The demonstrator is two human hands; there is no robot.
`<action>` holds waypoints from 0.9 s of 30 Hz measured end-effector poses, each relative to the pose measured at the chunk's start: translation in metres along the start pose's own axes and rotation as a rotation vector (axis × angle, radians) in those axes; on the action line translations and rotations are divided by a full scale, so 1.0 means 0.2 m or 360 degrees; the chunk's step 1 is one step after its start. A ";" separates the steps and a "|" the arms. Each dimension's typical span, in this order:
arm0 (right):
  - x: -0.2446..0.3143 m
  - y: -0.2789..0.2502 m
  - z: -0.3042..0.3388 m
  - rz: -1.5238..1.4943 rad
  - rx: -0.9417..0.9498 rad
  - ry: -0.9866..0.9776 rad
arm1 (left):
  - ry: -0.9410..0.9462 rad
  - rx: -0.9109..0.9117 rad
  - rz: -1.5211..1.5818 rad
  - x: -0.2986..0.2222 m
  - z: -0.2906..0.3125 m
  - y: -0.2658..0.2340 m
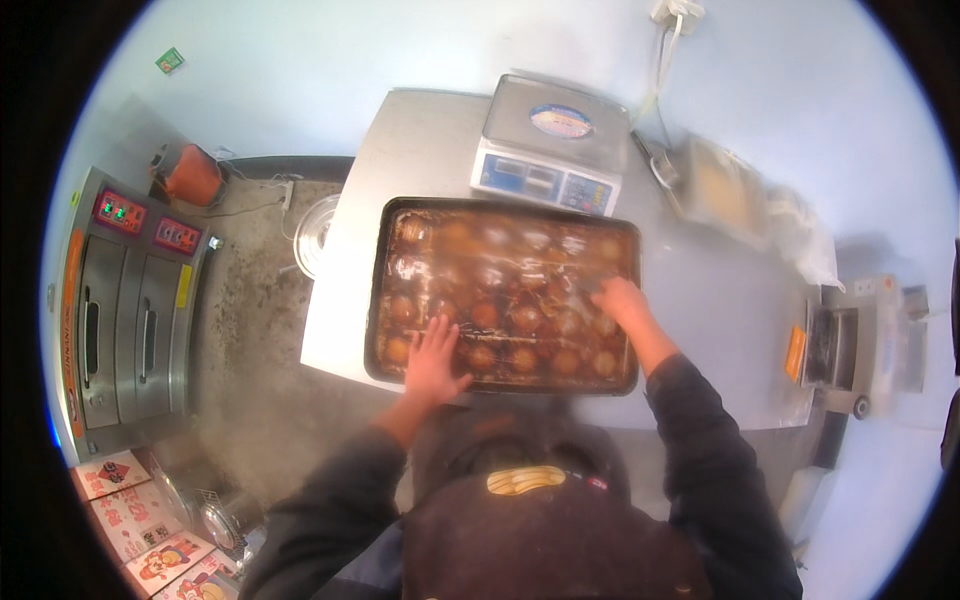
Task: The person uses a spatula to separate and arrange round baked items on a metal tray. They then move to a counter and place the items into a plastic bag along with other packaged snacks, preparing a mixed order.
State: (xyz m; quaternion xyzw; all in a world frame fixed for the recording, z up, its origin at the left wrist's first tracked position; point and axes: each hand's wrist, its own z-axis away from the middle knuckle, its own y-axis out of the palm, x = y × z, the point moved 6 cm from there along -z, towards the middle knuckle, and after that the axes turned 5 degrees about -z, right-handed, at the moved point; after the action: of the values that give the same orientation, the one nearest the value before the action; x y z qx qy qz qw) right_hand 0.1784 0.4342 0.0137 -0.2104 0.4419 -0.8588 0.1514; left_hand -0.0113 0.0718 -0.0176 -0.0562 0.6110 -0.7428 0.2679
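Note:
In front of me a dark rectangular baking tray point(630, 375) lies on the table. Rows of round brown buns point(526, 318) fill it, and a glossy sheen like clear film covers them. Over the tray's near edge, left of its middle, my left hand point(432, 365) lies with its fingers spread, fingertips above the front rows. Near the right rim my right hand point(622, 302) is curled, fingers drawn together at the buns. Whatever its fingertips pinch, if anything, is too blurred to name.
A digital scale point(550, 135) stands right behind the tray on the metal table point(400, 130). Farther right are a blurred container point(720, 185) and a plastic bag point(800, 235). A machine point(860, 340) stands beyond the table's right end. An oven point(130, 310) stands at left.

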 end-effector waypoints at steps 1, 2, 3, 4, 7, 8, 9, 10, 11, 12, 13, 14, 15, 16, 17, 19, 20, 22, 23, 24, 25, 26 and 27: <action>0.00 0.01 0.02 -0.0036 -0.0039 -0.0010 | 0.0002 -0.0001 0.0012 0.00 0.00 0.00; -0.02 0.03 0.08 -0.0072 -0.0080 -0.0017 | 0.0007 -0.0003 0.0024 0.00 -0.01 0.00; -0.03 0.07 0.13 -0.0103 -0.0110 -0.0035 | 0.0008 0.0008 0.0036 0.01 0.00 0.00; -0.02 0.11 0.21 -0.0109 -0.0138 -0.0059 | 0.0012 0.0020 0.0046 0.01 0.00 0.00; -0.01 0.24 0.41 -0.0076 -0.0079 -0.0102 | 0.0036 0.0027 0.0058 0.04 0.02 0.00; -0.02 0.28 0.47 -0.0056 -0.0042 -0.0109 | 0.0052 0.0022 0.0060 0.04 0.02 0.00; -0.02 0.32 0.52 -0.0039 -0.0027 -0.0115 | 0.0056 0.0063 0.0062 0.05 0.03 -0.01; -0.04 0.35 0.57 -0.0026 -0.0025 -0.0114 | 0.0073 0.0097 0.0059 0.05 0.02 -0.02; -0.06 0.38 0.62 -0.0013 -0.0021 -0.0113 | 0.0090 0.0133 0.0056 0.05 0.02 -0.02; -0.07 0.40 0.67 0.0009 -0.0010 -0.0132 | 0.0116 0.0128 0.0051 0.05 0.02 -0.02; -0.10 0.42 0.69 0.0009 0.0020 -0.0116 | 0.0141 0.0124 0.0046 0.06 0.02 -0.02; -0.12 0.43 0.72 0.0007 0.0052 -0.0101 | 0.0165 0.0121 0.0040 0.06 0.03 -0.01; -0.14 0.44 0.72 -0.0001 0.0068 -0.0088 | 0.0166 0.0109 0.0042 0.06 0.02 -0.01; -0.17 0.45 0.72 -0.0021 0.0034 -0.0075 | 0.0165 0.0097 0.0043 0.07 0.03 -0.01; -0.19 0.45 0.72 -0.0041 0.0000 -0.0065 | 0.0162 0.0085 0.0045 0.07 0.02 -0.01; -0.25 0.43 0.71 -0.0072 -0.0067 -0.0002 | 0.0165 0.0107 -0.0047 0.01 0.01 -0.03; -0.29 0.42 0.70 -0.0087 -0.0105 0.0043 | 0.0161 0.0117 -0.0092 -0.02 0.01 -0.03; -0.33 0.38 0.66 -0.0098 -0.0166 0.0101 | 0.0447 0.0066 0.0014 -0.15 -0.03 0.02; -0.34 0.35 0.63 -0.0096 -0.0190 0.0119 | 0.0588 0.0041 0.0070 -0.23 -0.05 0.06; -0.36 0.33 0.60 -0.0096 -0.0215 0.0152 | 0.0667 0.0141 0.0080 -0.32 -0.08 0.11; -0.36 0.32 0.57 -0.0094 -0.0215 0.0142 | 0.0733 0.0138 0.0097 -0.38 -0.09 0.17; -0.35 0.30 0.54 -0.0092 -0.0216 0.0131 | 0.0799 0.0134 0.0115 -0.43 -0.10 0.22; -0.36 0.29 0.52 -0.0087 -0.0219 0.0131 | 0.0875 0.0131 0.0137 -0.47 -0.10 0.24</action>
State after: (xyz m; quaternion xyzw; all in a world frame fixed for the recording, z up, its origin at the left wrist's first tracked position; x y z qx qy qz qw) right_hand 0.2962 0.3620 0.0033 -0.1970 0.4998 -0.8381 0.0948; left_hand 0.0770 0.1277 -0.0446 0.1843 0.6319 -0.7423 0.1256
